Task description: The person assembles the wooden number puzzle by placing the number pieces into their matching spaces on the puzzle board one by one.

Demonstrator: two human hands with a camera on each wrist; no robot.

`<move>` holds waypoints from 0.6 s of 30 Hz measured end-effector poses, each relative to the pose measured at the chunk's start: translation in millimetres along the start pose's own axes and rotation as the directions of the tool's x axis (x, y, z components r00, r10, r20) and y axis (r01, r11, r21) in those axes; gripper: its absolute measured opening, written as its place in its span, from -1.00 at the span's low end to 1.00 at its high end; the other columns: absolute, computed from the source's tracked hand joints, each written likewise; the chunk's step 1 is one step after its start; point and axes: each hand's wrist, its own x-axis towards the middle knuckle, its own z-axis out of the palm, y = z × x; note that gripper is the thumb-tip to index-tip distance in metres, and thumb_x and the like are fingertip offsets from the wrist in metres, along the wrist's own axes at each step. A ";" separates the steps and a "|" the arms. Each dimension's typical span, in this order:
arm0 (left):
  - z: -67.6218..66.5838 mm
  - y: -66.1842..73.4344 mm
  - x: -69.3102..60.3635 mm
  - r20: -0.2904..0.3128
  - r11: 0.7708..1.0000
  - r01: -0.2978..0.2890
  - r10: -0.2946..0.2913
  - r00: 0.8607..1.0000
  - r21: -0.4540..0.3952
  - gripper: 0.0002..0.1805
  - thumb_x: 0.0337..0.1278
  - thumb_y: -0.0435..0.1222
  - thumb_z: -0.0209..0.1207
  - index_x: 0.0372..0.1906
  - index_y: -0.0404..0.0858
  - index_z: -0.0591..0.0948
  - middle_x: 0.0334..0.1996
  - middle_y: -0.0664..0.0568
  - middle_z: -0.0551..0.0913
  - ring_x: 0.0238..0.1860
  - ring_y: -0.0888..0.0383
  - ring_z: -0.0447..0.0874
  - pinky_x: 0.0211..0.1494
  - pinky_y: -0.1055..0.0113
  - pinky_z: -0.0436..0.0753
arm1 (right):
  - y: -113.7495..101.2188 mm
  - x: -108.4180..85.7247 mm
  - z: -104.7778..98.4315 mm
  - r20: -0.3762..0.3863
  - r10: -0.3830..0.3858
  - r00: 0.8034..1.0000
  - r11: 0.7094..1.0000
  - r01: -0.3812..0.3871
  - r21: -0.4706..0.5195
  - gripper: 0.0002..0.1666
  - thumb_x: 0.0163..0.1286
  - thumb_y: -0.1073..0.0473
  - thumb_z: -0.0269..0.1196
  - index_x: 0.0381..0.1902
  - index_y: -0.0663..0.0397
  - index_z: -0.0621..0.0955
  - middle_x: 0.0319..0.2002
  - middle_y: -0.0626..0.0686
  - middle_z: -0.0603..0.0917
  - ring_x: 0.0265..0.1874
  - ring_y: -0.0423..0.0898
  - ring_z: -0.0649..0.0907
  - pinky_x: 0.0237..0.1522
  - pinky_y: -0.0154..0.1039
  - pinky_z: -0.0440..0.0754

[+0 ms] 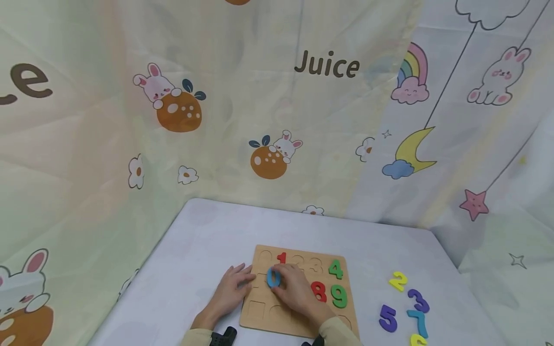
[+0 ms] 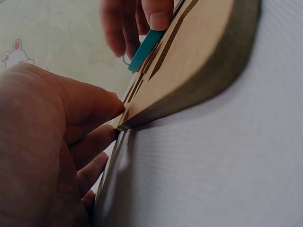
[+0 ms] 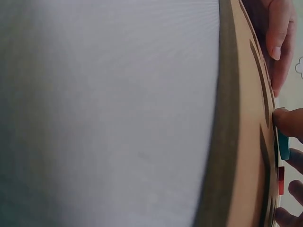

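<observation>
A wooden number puzzle board (image 1: 303,326) lies on the white table. My right hand (image 1: 296,290) pinches a blue number 0 (image 1: 270,278) between thumb and fingers over the board's left part. Seen edge-on in the left wrist view, the 0 (image 2: 144,51) is tilted against the board's surface. With its fingertips, my left hand (image 1: 230,292) touches the board's left edge, its fingers fairly straight. On the board sit a red 1 (image 1: 282,258), a green 4 (image 1: 335,269), a red 8 (image 1: 319,291) and a green 9 (image 1: 339,296). The right hand hides some recesses.
Right of the board lie a yellow 2 (image 1: 398,281), a purple 3 (image 1: 418,301), a purple 5 (image 1: 388,318), a blue 7 (image 1: 419,323) and a yellow piece (image 1: 418,340) cut off by the frame. A printed curtain (image 1: 242,110) hangs behind the table (image 1: 225,226).
</observation>
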 end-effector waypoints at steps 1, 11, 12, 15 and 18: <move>0.1 0.1 0.3 0.001 1.000 0.002 -0.002 1.000 0.002 -0.73 0.20 -0.32 0.23 0.00 -0.18 0.70 0.27 -0.02 0.53 0.41 -0.12 0.28 0.53 -0.17 0.01 | -0.2 0.7 -0.1 0.003 0.008 1.000 1.000 -0.008 0.005 -0.39 0.15 0.01 0.47 0.17 -0.16 0.58 0.14 -0.11 0.61 0.18 -0.03 0.49 0.24 0.04 0.53; 0.4 0.9 0.8 -0.008 1.000 -0.012 0.012 1.000 0.002 -0.73 0.18 -0.32 0.24 -0.01 -0.18 0.71 0.26 -0.02 0.54 0.41 -0.11 0.30 0.53 -0.16 0.03 | -0.9 5.8 -0.1 -0.023 0.009 1.000 1.000 -0.009 -0.021 -0.42 0.14 0.02 0.47 0.14 -0.16 0.58 0.11 -0.08 0.64 0.18 0.03 0.50 0.23 0.10 0.49; 0.3 1.2 0.6 -0.008 1.000 -0.011 0.011 1.000 0.001 -0.73 0.18 -0.32 0.24 -0.01 -0.18 0.71 0.26 -0.02 0.54 0.40 -0.11 0.30 0.52 -0.17 0.03 | -0.9 6.2 0.0 -0.024 0.007 1.000 1.000 -0.007 -0.028 -0.41 0.14 0.02 0.47 0.15 -0.15 0.58 0.11 -0.08 0.64 0.17 0.03 0.50 0.23 0.10 0.49; 0.3 1.3 0.0 -0.005 1.000 -0.004 0.004 1.000 0.004 -0.73 0.18 -0.31 0.23 -0.01 -0.17 0.71 0.26 -0.02 0.54 0.41 -0.11 0.29 0.52 -0.17 0.03 | -1.0 8.4 0.6 -0.025 0.004 1.000 0.999 -0.005 -0.044 -0.40 0.14 0.01 0.47 0.15 -0.13 0.58 0.10 -0.07 0.64 0.14 0.00 0.51 0.20 0.04 0.52; 0.6 0.5 -0.4 -0.006 1.000 -0.002 0.002 1.000 0.005 -0.73 0.18 -0.32 0.24 -0.01 -0.17 0.71 0.26 -0.02 0.54 0.41 -0.11 0.29 0.53 -0.16 0.03 | -1.3 12.2 0.9 -0.025 0.000 1.000 0.998 -0.002 -0.064 -0.40 0.14 -0.01 0.47 0.15 -0.10 0.58 0.09 -0.07 0.64 0.09 -0.03 0.51 0.14 -0.02 0.57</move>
